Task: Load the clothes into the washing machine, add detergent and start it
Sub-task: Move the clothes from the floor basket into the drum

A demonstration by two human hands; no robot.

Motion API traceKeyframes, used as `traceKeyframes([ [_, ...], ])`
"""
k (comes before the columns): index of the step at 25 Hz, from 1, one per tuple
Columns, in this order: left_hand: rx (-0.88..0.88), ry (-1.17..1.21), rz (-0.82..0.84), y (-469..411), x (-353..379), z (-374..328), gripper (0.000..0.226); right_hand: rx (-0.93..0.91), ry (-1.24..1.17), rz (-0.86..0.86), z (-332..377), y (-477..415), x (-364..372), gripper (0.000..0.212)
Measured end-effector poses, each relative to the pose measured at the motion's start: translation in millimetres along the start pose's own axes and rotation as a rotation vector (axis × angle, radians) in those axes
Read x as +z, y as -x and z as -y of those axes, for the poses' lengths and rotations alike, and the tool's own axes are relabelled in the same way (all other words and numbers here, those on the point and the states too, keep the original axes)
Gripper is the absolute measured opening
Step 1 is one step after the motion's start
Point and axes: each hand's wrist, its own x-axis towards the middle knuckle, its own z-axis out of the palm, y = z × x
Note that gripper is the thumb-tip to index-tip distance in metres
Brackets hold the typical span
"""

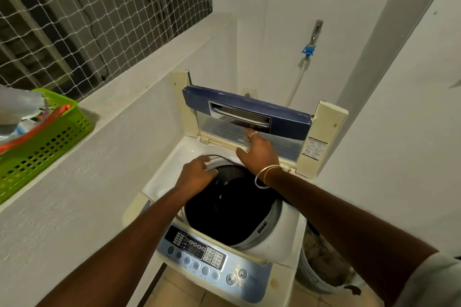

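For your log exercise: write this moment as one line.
lid up | left hand on drum rim | right hand at lid | clothes inside
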Motion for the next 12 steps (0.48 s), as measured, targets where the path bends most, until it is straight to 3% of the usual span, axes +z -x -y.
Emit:
traceKeyframes([
  [7, 0.259, 0.103, -0.169, 18.7, 57.5, -51.4, 0.014, 0.065, -0.082, -0.128, -59.6, 33.0, -16.1, 0.030],
  [12, 0.433, 0.087, -0.038, 25.0, 142.1, -87.6, 0.014, 0.210, -0.100, -0.257, -121.9, 69.1, -41.6, 0.019],
])
